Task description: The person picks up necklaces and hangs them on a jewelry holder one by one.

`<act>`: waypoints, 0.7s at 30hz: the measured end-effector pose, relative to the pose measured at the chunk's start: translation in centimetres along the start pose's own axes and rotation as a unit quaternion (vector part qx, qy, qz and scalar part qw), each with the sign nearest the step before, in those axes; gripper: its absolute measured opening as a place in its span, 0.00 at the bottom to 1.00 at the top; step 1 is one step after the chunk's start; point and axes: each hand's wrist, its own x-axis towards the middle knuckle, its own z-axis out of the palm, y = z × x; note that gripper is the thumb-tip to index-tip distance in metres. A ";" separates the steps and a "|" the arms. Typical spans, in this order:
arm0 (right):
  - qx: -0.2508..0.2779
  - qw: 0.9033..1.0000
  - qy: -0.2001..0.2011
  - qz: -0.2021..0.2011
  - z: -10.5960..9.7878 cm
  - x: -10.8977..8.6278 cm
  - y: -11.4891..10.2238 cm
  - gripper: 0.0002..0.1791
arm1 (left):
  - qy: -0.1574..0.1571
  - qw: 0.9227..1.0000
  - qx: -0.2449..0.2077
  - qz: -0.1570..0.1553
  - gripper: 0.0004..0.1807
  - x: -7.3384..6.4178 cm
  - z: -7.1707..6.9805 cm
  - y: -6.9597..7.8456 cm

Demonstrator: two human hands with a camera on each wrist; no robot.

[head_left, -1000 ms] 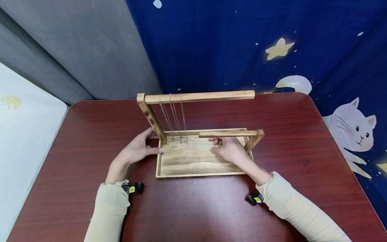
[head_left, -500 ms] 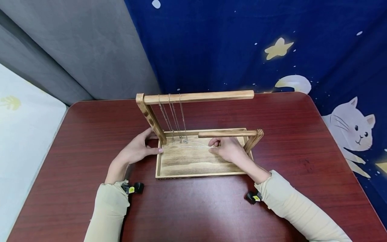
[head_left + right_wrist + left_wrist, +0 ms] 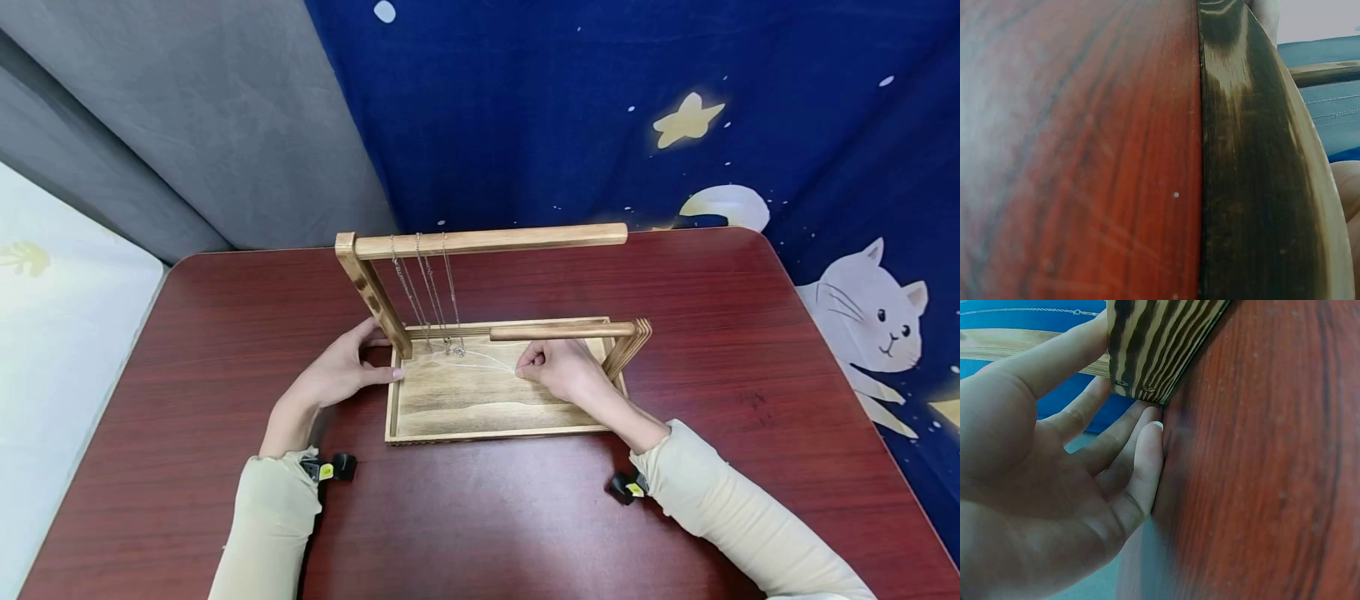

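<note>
A wooden jewellery stand has a long upper bar, a shorter lower bar and a shallow tray as its base. Over the left part of the upper bar hang several thin necklaces. Another fine silvery necklace lies stretched across the tray, and my right hand pinches its right end between thumb and fingers. My left hand rests at the stand's left end, thumb on the tray's edge. In the left wrist view its loosely spread fingers touch the striped wooden side.
The stand sits on a dark red wooden table. Behind are a grey curtain and a blue curtain with a star and cat print. The tray's dark outer side runs along the right wrist view.
My right fingers have drawn together and moved slightly toward the tray's front, shifting the necklace's right end with them. The left hand keeps its place at the stand.
</note>
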 end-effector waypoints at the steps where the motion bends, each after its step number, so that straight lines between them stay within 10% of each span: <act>1: -0.002 1.000 -0.001 -0.001 0.0 0.0 0.0 0.03 | 0.001 1.000 0.000 -0.001 0.40 0.0 0.0 0.0; 21: 0.003 0.999 -0.011 -0.032 -0.3 -0.3 0.2 0.05 | -0.006 1.000 -0.005 -0.007 0.44 -0.2 -0.2 0.3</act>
